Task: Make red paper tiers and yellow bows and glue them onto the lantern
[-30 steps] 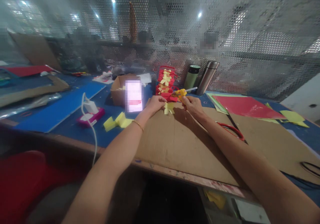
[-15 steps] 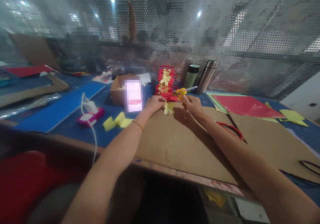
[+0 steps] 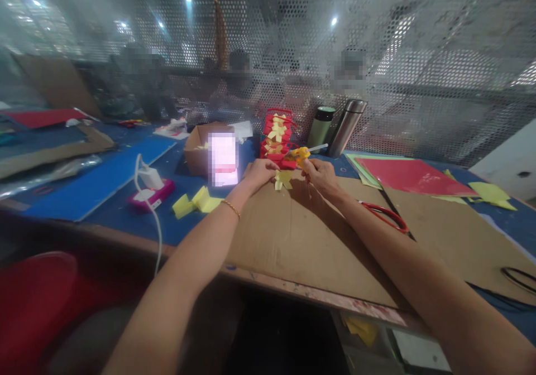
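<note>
In the head view, my right hand [image 3: 321,175] grips a yellow hot glue gun [image 3: 300,154] with a whitish glue stick poking out of its back. The gun's nozzle points left, over a red paper piece [image 3: 282,162]. My left hand [image 3: 262,174] is closed at the left end of this red piece, its fingertips partly hidden. Just below lies a yellow paper flower [image 3: 283,180] on the cardboard sheet [image 3: 288,241], close to my left fingers. Beyond the hands stands a row of red paper pieces with yellow paper flowers [image 3: 278,128] on them.
A lit phone screen [image 3: 224,157] leans against a cardboard box [image 3: 196,150]. Folded yellow paper [image 3: 196,203] and a pink power strip [image 3: 153,195] lie left. Behind are a green flask [image 3: 320,128] and a steel flask [image 3: 348,128]. Red-handled scissors [image 3: 385,216] lie by my right forearm.
My right hand has shifted slightly left with the glue gun, bringing its nozzle further over the red piece. My left hand stays almost where it was.
</note>
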A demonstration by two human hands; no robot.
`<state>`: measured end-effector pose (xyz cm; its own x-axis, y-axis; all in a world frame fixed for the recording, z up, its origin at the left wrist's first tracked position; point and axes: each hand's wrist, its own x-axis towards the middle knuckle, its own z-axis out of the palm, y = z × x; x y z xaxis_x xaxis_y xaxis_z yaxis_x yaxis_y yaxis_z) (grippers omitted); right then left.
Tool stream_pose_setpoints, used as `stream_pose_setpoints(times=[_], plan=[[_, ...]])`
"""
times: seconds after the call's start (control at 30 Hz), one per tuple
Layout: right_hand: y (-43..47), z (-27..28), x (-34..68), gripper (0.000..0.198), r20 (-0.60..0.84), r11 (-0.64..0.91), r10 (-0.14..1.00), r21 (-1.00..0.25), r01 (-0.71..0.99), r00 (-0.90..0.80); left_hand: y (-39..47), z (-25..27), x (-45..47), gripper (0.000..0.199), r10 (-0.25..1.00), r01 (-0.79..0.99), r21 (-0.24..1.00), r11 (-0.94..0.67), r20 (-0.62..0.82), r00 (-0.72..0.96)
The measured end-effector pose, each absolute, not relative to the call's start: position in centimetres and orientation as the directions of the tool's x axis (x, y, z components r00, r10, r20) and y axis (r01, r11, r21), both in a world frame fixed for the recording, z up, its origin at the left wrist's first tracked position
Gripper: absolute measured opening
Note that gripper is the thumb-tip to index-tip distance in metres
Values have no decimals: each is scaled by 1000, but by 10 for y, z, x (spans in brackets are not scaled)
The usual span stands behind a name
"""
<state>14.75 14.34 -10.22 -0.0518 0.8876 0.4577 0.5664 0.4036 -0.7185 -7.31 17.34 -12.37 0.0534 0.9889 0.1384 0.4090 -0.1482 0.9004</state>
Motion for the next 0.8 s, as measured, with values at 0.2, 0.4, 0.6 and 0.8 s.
stream_pose_setpoints(times=[0.2, 0.4, 0.6, 0.8], plan=[[140, -99, 152, 73, 453, 402, 890, -720, 565, -55, 173, -121, -73, 14, 989, 430, 891, -147, 140, 48], [140, -95, 153, 72, 453, 402, 890, -720, 566, -54, 173, -121, -73, 14, 990, 434, 890, -140, 135, 42], [138, -94, 147, 70, 460, 413, 886, -722, 556, -60, 170, -121, -72, 12, 990, 419, 897, -141, 135, 43], [140, -95, 151, 73, 445, 401, 893, -721, 566, -67, 168, -120, -72, 13, 993, 384, 916, -115, 112, 30]])
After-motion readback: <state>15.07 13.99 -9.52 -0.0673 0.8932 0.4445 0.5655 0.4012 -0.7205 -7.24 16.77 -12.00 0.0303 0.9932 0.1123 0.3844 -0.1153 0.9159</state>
